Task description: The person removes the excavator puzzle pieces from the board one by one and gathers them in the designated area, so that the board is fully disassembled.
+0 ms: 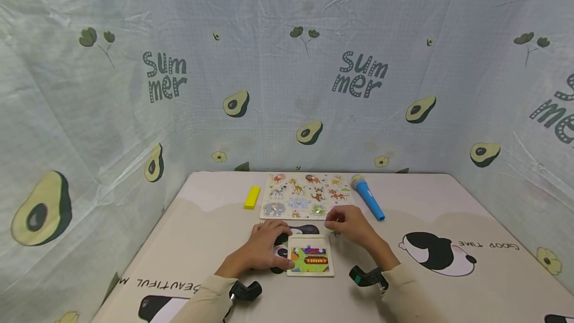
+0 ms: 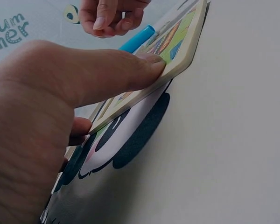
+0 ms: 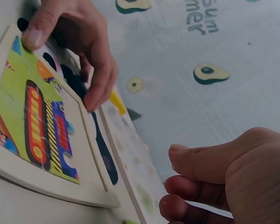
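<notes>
My left hand [image 1: 264,245] grips a small wooden jigsaw puzzle tray [image 1: 310,274] by its left side, the thumb over the near left rim and the fingers at the far left corner. Joined puzzle pieces [image 3: 36,126] in the tray show a green, red and blue picture of a tracked vehicle; along the far side part of the bed is bare. Just beyond the tray's far right corner hovers my right hand [image 1: 352,224], thumb and fingers loosely bent with nothing between them. Under its fingertips lies a small green and purple piece [image 1: 333,234], partly covered.
An animal peg puzzle board [image 1: 263,215] lies behind the tray. Left of that board is a yellow block [image 1: 252,197], and to its right a blue toy microphone [image 1: 370,200]. A patterned curtain [image 1: 269,128] closes off the table's back and sides.
</notes>
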`<act>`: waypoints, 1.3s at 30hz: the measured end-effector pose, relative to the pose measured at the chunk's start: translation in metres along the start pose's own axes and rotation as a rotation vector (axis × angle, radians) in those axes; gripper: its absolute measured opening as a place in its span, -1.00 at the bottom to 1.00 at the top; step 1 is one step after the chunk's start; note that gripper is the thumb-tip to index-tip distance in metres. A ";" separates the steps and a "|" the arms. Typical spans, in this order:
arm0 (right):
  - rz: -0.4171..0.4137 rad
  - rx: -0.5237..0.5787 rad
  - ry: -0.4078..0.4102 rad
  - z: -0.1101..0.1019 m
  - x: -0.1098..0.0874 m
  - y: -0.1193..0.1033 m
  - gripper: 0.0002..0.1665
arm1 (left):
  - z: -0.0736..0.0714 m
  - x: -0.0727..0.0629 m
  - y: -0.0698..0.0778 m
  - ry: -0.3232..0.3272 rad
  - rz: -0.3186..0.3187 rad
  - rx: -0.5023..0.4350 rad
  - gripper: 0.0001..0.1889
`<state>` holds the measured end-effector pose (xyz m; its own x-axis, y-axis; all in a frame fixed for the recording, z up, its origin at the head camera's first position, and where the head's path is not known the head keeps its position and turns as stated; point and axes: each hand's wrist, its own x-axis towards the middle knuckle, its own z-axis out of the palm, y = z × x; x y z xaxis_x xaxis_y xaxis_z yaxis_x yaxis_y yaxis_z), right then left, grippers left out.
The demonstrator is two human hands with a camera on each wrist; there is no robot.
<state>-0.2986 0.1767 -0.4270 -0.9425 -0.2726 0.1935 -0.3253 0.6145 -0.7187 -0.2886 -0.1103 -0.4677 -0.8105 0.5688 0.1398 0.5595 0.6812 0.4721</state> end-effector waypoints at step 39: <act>-0.123 -0.140 -0.306 0.057 -0.012 -0.030 -0.79 | 0.000 -0.001 0.000 0.002 0.014 -0.010 -0.21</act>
<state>-0.2728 0.1197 -0.4455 -0.8354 -0.5474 0.0487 -0.4626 0.6525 -0.6002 -0.2880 -0.1110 -0.4675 -0.8029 0.5774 0.1482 0.5691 0.6685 0.4788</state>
